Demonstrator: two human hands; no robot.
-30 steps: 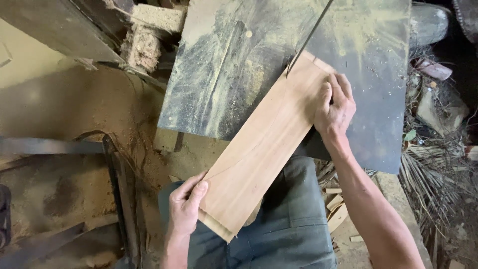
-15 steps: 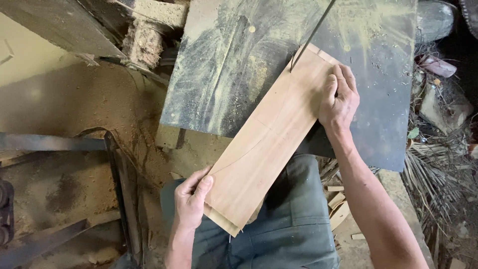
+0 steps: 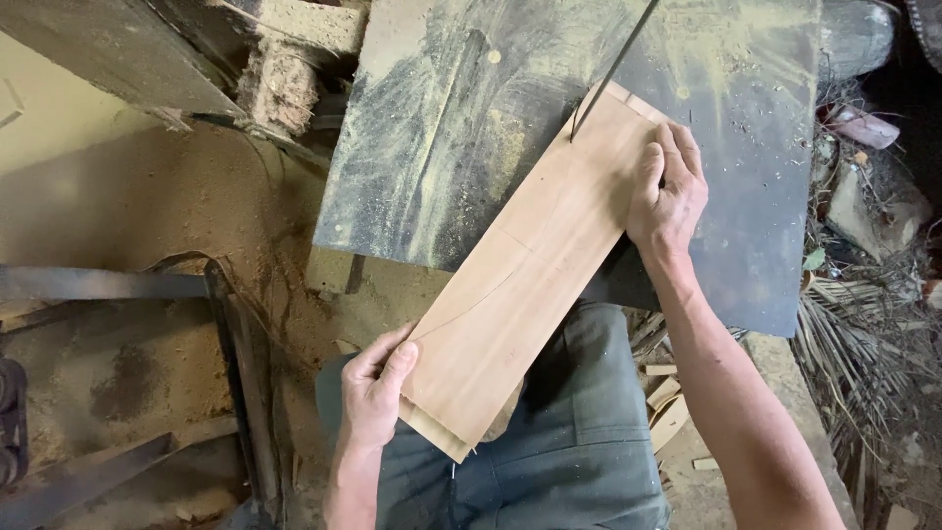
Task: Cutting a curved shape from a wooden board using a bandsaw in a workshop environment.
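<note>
while the board lies across the table edge, these points show:
left hand [image 3: 376, 393]: fingers clamped on the near end of the wooden board [image 3: 535, 265], beside a sawdust floor [image 3: 147, 226].
board: long, flat, pale wood with a curved pencil line; long axis runs from lower left to upper right.
blade [image 3: 613, 69]: thin, dark, touching the far end.
right hand [image 3: 667, 191]: fingers together, pressing flat on the board.
table [image 3: 765, 147]: dark dusty metal, free room at right.

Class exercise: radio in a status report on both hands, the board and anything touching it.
Left hand grips wooden board's near end. Right hand presses far end flat on dusty saw table. Thin blade meets board's far edge.
</note>
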